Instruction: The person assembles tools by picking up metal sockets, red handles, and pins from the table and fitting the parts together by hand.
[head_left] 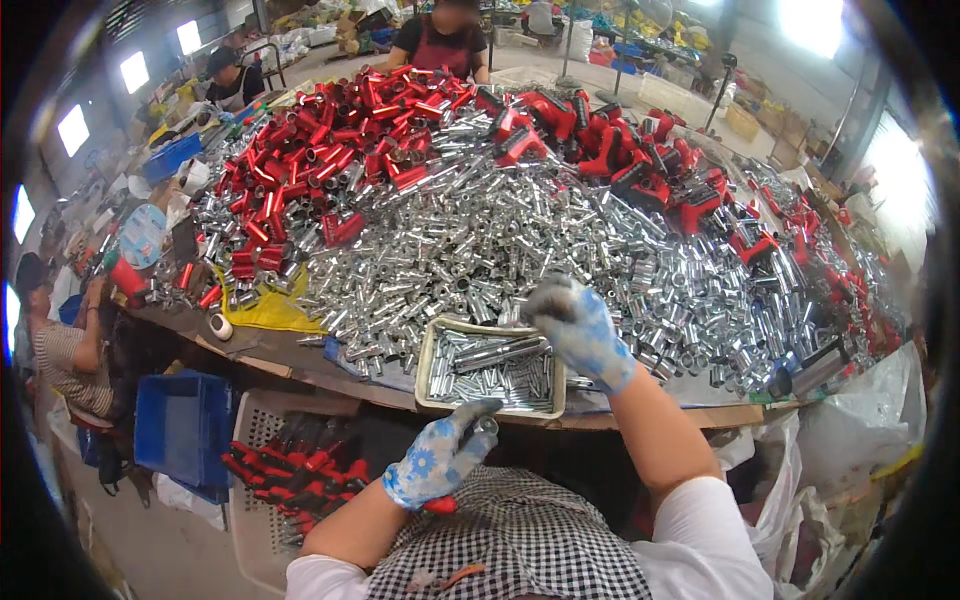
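My left hand, in a white glove with blue flowers, is closed in front of the tray. It grips a tool with a shiny round metal end and a red part showing below the palm. Over the back right corner of the tray, my right hand, gloved alike, has its dark fingertips curled together at the pile; what they hold, if anything, I cannot make out. The cream plastic tray holds thin metal rods and a few thicker metal tubes. Behind it spreads a heap of small chrome parts.
Red tubes are heaped at the back left, red-and-black tool bodies at the back right. Below the table's left edge stand a white basket of red-handled tools and a blue crate. Other people sit around the table.
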